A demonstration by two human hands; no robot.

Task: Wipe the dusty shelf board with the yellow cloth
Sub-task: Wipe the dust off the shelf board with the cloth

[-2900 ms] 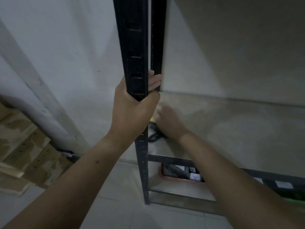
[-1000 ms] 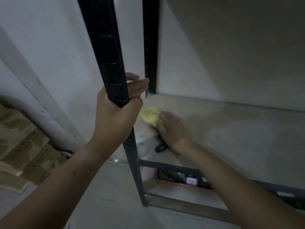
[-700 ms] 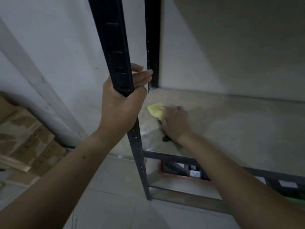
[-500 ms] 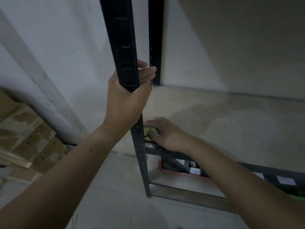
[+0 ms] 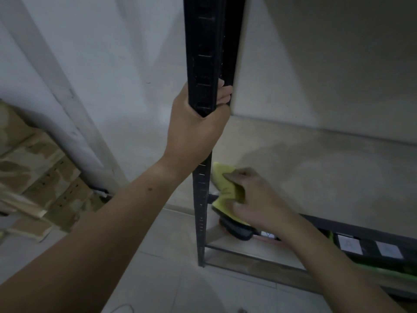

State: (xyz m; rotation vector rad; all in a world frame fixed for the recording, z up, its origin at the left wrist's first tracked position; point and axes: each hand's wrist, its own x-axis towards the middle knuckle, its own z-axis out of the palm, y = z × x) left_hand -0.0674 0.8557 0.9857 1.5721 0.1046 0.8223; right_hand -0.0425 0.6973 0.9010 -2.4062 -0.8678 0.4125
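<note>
**Desk:** What have you got?

**Me:** I see the left hand [image 5: 196, 132] clamped round the black front post [image 5: 203, 53], fingers curled behind it. At five o'clock from that hand, the right hand [image 5: 257, 199] grips the yellow cloth [image 5: 225, 186], bunched between thumb and fingers. It sits on the near left corner of the shelf board [image 5: 327, 172], partly draped over the front edge.

**Desk:** What's in the way?

**Me:** The front post stands between me and that corner, and the cloth's left end meets it in my view. The rear post [image 5: 232, 41] rises just behind, at twelve o'clock, against the wall [image 5: 101, 64]. Below the cloth, at six o'clock, there's a dark object [image 5: 237, 231] on the lower level; I can't tell what it is. White labels [image 5: 347, 243] and something green [image 5: 383, 269] lie further along at four o'clock. Pale wooden pieces [image 5: 33, 172] are stacked at nine o'clock, well apart.

**Desk:** Room to move?

**Me:** The board's open surface runs toward three o'clock, bounded by the back wall and the black front rail [image 5: 361, 227]. To the left, the post closes it off.
</note>
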